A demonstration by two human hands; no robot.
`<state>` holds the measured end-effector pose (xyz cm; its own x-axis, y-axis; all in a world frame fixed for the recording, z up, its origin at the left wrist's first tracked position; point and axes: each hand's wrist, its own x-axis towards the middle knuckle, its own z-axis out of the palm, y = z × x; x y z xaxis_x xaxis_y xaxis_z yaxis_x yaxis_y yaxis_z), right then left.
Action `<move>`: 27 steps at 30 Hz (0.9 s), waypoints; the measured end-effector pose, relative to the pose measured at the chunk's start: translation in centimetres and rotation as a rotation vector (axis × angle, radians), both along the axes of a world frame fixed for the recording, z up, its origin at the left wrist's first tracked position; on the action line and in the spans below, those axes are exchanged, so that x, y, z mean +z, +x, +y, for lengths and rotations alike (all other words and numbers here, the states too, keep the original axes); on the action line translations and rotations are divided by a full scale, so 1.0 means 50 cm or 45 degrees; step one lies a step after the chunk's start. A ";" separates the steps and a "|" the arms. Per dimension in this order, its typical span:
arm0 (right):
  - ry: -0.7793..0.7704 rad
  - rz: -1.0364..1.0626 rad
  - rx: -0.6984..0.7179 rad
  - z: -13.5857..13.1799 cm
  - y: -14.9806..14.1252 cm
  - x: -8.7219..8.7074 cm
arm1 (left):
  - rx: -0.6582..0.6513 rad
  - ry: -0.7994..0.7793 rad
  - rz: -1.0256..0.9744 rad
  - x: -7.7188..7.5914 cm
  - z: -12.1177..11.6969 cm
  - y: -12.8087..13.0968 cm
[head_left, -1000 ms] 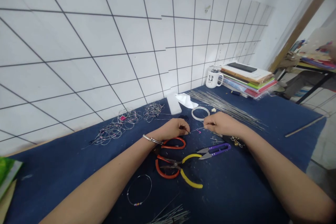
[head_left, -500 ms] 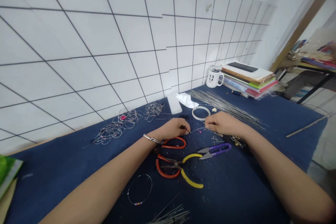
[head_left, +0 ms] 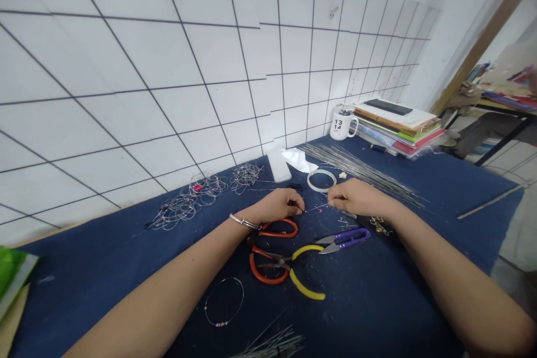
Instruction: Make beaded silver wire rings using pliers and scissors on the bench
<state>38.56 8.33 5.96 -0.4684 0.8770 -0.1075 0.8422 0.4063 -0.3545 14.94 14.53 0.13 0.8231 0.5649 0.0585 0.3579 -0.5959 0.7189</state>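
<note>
My left hand (head_left: 282, 205) is closed in a pinch, thumb against fingers, on one end of a thin wire (head_left: 312, 209). Opposite it, my right hand (head_left: 354, 198) pinches the wire's other end. Its tips are too small to make out. A small pink piece (head_left: 320, 210) lies by the wire. Below the hands are purple thread snips (head_left: 353, 238), yellow-handled pliers (head_left: 308, 289) and an orange-handled tool (head_left: 268, 281). Another orange handle (head_left: 279, 233) sits by my left wrist. A beaded wire bracelet (head_left: 221, 324) lies nearer me. Just behind my right hand rests a white ring (head_left: 309, 183).
Tangled wire loops (head_left: 180, 210) lie along the wall. A white case (head_left: 279, 166), crumpled white paper (head_left: 300, 160) and a bundle of straight wires (head_left: 364, 170) are farther back. A white mug (head_left: 339, 126) stands beside stacked papers (head_left: 398, 128). More cut wires (head_left: 277, 344) lie at the front.
Almost nothing differs. Both hands keep their pinch in the same place, and the pink piece and wire have shifted only slightly.
</note>
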 end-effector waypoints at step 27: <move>-0.371 0.459 -0.032 0.021 0.009 -0.019 | 0.181 0.253 -0.126 0.001 -0.035 0.025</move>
<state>39.02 9.38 4.99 -0.5001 0.8460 -0.1851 0.6522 0.2274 -0.7231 16.18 12.78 0.19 0.7210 0.6439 0.2562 0.3821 -0.6778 0.6282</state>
